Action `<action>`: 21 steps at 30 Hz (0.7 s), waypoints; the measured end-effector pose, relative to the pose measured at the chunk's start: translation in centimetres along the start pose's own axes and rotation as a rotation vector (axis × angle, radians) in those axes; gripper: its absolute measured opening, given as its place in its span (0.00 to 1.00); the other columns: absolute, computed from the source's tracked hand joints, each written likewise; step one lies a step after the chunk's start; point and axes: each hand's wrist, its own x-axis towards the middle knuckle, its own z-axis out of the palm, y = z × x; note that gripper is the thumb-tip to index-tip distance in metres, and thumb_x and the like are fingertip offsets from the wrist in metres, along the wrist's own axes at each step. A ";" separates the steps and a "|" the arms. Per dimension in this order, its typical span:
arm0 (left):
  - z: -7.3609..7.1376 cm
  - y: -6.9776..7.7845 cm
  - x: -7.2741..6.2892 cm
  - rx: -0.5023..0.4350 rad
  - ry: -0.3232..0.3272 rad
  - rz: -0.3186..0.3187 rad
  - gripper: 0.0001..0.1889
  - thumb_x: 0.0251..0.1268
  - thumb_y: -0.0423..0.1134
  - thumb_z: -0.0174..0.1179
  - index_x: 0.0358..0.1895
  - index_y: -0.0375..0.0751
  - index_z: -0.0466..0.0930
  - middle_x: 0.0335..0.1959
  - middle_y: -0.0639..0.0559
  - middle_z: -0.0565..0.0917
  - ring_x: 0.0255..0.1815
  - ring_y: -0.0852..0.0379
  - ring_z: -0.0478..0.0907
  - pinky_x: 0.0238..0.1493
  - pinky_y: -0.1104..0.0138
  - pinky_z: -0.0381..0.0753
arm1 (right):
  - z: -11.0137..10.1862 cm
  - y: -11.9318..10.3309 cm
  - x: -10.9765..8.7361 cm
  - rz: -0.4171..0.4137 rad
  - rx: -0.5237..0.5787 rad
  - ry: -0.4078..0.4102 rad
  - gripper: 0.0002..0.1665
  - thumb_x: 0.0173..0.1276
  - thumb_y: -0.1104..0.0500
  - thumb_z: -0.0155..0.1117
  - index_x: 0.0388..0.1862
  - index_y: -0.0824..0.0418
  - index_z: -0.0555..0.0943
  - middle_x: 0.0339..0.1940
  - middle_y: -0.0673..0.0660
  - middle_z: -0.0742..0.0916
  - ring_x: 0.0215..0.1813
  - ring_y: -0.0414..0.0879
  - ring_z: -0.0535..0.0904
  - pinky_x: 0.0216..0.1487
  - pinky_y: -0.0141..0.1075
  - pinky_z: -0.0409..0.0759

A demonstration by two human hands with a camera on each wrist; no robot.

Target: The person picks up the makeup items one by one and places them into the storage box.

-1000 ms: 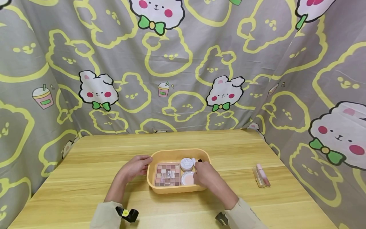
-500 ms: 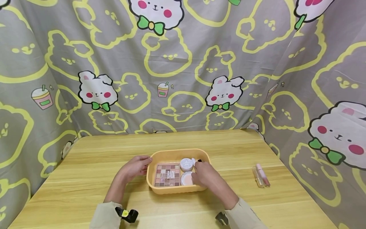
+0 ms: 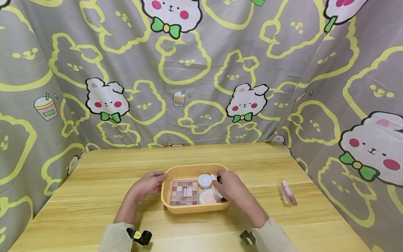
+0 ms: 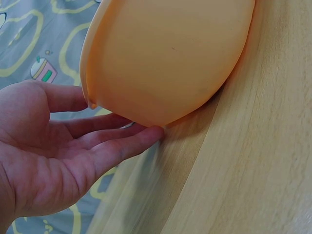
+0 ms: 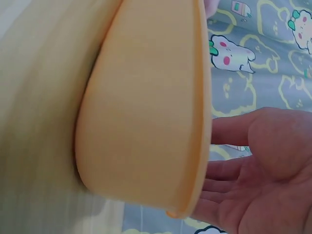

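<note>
In the head view a yellow plastic tray [image 3: 189,209] stands on the wooden table. Inside it lie an eyeshadow palette [image 3: 184,193] on the left, a round white jar with a star on its lid [image 3: 205,181], and a compact with a pale pink centre [image 3: 209,197]. My left hand [image 3: 150,182] holds the tray's left end, thumb at the rim and fingers against the outer wall. My right hand [image 3: 232,184] reaches over the right end, fingers inside among small white and dark items. In the right wrist view the tray wall hides those fingertips; I cannot tell whether they grip anything.
To the right of the tray, two slim lip gloss tubes [image 3: 289,193] lie side by side on the table [image 3: 119,157]. A grey curtain [image 3: 201,70] with cartoon bunnies hangs around the back and sides.
My right hand has shifted slightly away from me and to the right inside the tray, uncovering more of the compact and a dark item beside it. The left hand stays on the tray.
</note>
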 end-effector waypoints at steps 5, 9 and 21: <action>0.0 0.1 -0.1 0.004 -0.003 -0.002 0.32 0.82 0.43 0.46 0.75 0.20 0.55 0.67 0.28 0.74 0.66 0.39 0.77 0.62 0.52 0.82 | -0.9 0.3 0.3 0.044 0.016 0.039 0.16 0.71 0.59 0.65 0.52 0.69 0.83 0.32 0.57 0.86 0.33 0.46 0.80 0.34 0.39 0.81; 0.0 0.0 -0.1 0.003 -0.004 -0.005 0.32 0.83 0.43 0.46 0.75 0.20 0.54 0.68 0.27 0.73 0.67 0.38 0.76 0.62 0.52 0.82 | -1.6 0.7 0.6 0.059 0.029 0.083 0.14 0.69 0.61 0.67 0.50 0.67 0.84 0.34 0.57 0.88 0.35 0.46 0.82 0.38 0.41 0.83; 0.0 0.1 -0.1 0.002 -0.011 0.002 0.31 0.83 0.43 0.45 0.75 0.20 0.54 0.68 0.27 0.72 0.68 0.37 0.75 0.63 0.51 0.81 | -3.6 1.9 0.7 0.048 0.042 0.164 0.10 0.63 0.73 0.59 0.36 0.64 0.85 0.29 0.54 0.87 0.32 0.45 0.80 0.35 0.37 0.81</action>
